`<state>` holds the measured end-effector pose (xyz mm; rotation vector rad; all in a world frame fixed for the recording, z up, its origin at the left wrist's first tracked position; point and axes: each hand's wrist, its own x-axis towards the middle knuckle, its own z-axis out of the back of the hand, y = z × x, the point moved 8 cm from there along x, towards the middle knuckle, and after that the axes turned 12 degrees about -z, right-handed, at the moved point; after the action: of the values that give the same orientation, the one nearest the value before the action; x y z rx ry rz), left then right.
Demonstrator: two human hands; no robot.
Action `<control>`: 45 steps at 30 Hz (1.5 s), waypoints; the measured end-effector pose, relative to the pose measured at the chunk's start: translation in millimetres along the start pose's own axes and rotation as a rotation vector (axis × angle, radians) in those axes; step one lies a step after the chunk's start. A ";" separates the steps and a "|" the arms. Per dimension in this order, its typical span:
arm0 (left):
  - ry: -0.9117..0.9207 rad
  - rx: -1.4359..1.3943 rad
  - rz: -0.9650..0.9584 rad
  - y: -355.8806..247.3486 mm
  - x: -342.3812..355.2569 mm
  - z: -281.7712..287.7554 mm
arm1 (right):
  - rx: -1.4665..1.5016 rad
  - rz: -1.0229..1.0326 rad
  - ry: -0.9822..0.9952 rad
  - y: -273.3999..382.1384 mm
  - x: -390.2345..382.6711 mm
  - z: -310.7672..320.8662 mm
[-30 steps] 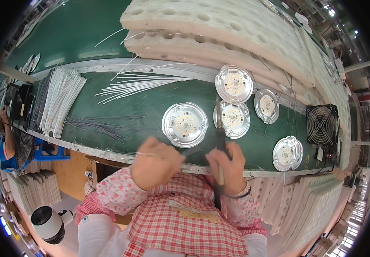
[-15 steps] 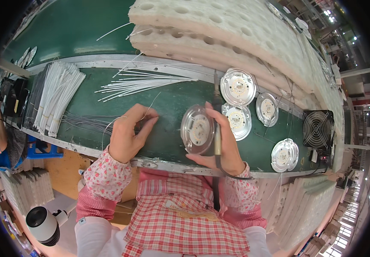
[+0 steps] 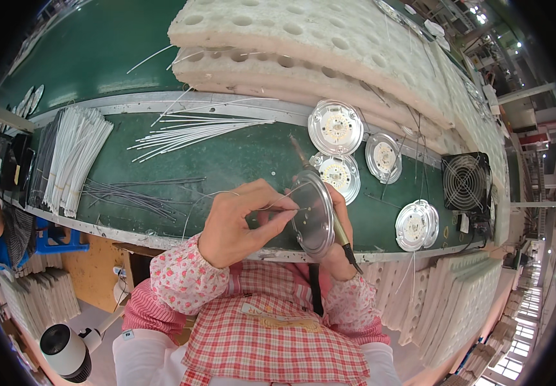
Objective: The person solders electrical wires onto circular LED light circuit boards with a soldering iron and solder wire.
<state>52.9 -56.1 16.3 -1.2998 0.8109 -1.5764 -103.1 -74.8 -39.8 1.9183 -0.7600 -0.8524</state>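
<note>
Your left hand (image 3: 234,222) has moved in from well apart; its fingertips now pinch a thin wire (image 3: 194,204) just beside the disc (image 3: 314,222). Your right hand (image 3: 345,217) is clamped on that disc, now tilted nearly on edge, and on the soldering iron (image 3: 340,235). Wire and disc are thus brought together, apparently for fitting; contact cannot be confirmed. Other discs (image 3: 336,128) lie beyond your right hand.

Free bench (image 3: 242,157) between white rods (image 3: 210,129) and soldering iron (image 3: 300,152), discs (image 3: 336,128) rightward, foam slabs (image 3: 265,40) behind
</note>
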 end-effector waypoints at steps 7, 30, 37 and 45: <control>0.005 -0.008 0.023 2.4 0.4 -0.3 | -0.002 -0.013 -0.003 -5.2 4.7 0.0; 0.014 0.361 0.174 27.7 -15.0 -7.4 | -1.165 0.526 -0.616 11.2 -17.8 -42.3; -0.009 0.548 0.180 43.7 -9.5 -1.9 | -1.213 0.559 -0.531 27.6 -34.0 -12.1; -0.079 0.890 -0.152 8.3 -22.2 14.5 | -0.812 0.357 -0.226 56.5 -34.6 22.3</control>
<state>69.6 -37.8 3.9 -0.7577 -0.0816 -1.6893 -150.6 -82.6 10.9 0.9504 -0.7085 -0.9632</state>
